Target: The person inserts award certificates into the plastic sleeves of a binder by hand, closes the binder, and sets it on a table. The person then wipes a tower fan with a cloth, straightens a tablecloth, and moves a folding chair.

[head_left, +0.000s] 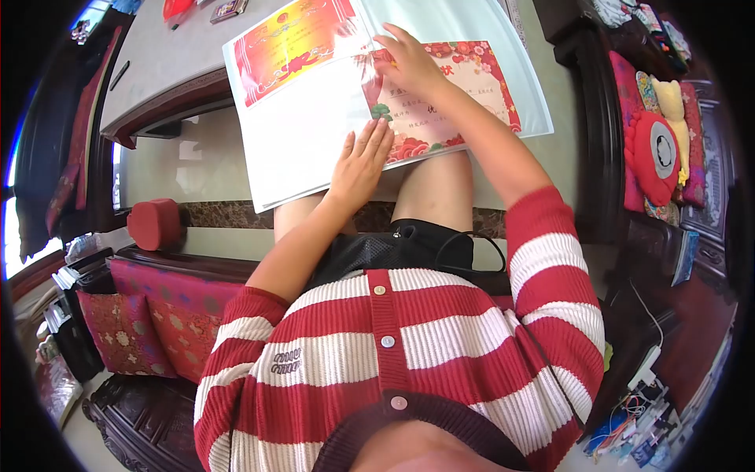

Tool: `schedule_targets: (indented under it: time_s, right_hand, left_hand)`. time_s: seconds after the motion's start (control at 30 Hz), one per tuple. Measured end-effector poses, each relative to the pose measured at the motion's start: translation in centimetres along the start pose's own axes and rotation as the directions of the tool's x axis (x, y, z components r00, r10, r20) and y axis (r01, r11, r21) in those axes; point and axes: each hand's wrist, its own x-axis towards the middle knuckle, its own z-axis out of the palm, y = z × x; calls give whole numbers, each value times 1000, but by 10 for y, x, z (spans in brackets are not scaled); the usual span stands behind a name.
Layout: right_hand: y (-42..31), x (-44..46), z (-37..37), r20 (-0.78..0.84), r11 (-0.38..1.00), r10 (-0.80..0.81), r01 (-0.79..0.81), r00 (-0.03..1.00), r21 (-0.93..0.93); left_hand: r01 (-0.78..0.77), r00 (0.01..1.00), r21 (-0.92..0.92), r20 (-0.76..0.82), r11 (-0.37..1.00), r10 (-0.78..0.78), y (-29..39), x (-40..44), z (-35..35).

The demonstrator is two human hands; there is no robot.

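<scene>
An open folder with clear plastic sleeves rests across my thighs and reaches up to the table. Its left page holds a red and yellow certificate at the top, with white below. In the right page's sleeve lies a pink certificate with a red floral border. My left hand lies flat near the fold, fingers stretched over the lower left edge of the pink certificate. Above it, my right hand is at the upper left corner of that certificate, fingers apart and slightly bent, nothing seen in them.
A stone-topped table stands ahead, with a dark pen-like item and a small box. A red stool is at the left. Red cushions lie on the seat, and a red plush at the right.
</scene>
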Motion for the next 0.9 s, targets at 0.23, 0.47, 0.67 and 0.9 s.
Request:
schedule_targets:
  time_s: [0.23,0.47,0.67,0.9]
  right_hand:
    - [84,-107,-122,-191,627,661,-674,725,-389]
    - [107,-121,-123,49,531,848,-844,528,-82]
    - [123,-103,-140,494,283,802,-942,335,178]
    - [125,-107,-130,372,503,726,-816,578,286]
  left_hand:
    - [448,761,-483,-237,753,-604,-92,-61,-18]
    - [261,571,-751,627,-607,-530,-221,-104,25]
    - [174,686,-916,376,-361,-623,-211,-89,-17]
    - [-6,735,-934,238,-358,-635,-208,-85,-36]
